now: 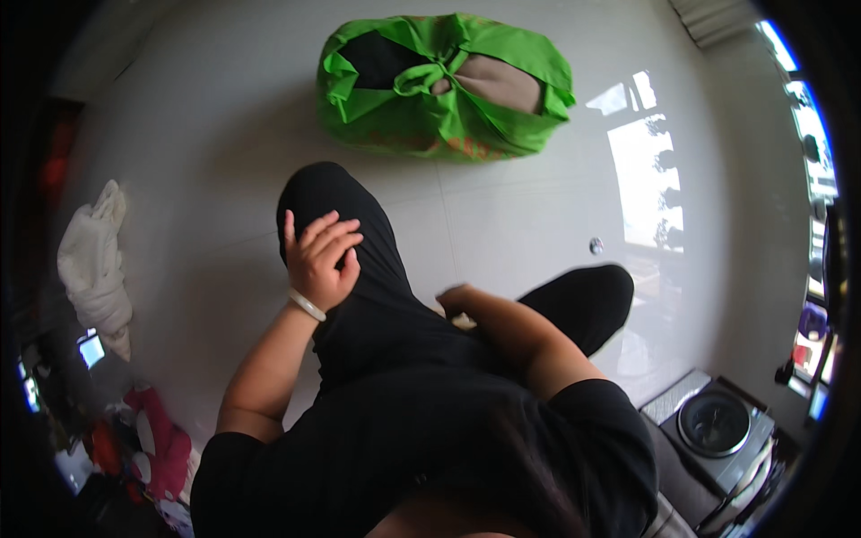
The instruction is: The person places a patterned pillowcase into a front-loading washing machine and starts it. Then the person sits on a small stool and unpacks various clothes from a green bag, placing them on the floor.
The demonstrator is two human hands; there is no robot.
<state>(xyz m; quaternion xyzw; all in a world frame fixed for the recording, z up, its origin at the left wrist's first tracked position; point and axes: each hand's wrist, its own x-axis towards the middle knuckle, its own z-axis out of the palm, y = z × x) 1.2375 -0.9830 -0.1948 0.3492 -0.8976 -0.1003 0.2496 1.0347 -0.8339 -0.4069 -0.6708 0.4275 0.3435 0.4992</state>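
My left hand (325, 262), with a pale bangle (308, 306) at its wrist, rests on my left knee, in black trousers (363, 282). Its fingers are slightly spread and hold nothing. My right hand (457, 297) reaches down between my legs and is blurred. Its fingers are mostly hidden, so I cannot tell whether it grips anything. A small pale thing (464, 321) shows beside it, too unclear to name. Before me on the floor stands a stuffed green fabric bag (403, 124), its handles knotted on top. Black cloth (377, 60) and beige cloth (501, 81) show through its openings.
The glossy tiled floor (498, 215) reflects a window at the right. A small round metal fitting (596, 245) lies in it. White bundled cloth (94, 262) is at the left, a dark pink soft thing (165, 444) at lower left. A grey appliance with a round dark top (714, 424) stands lower right.
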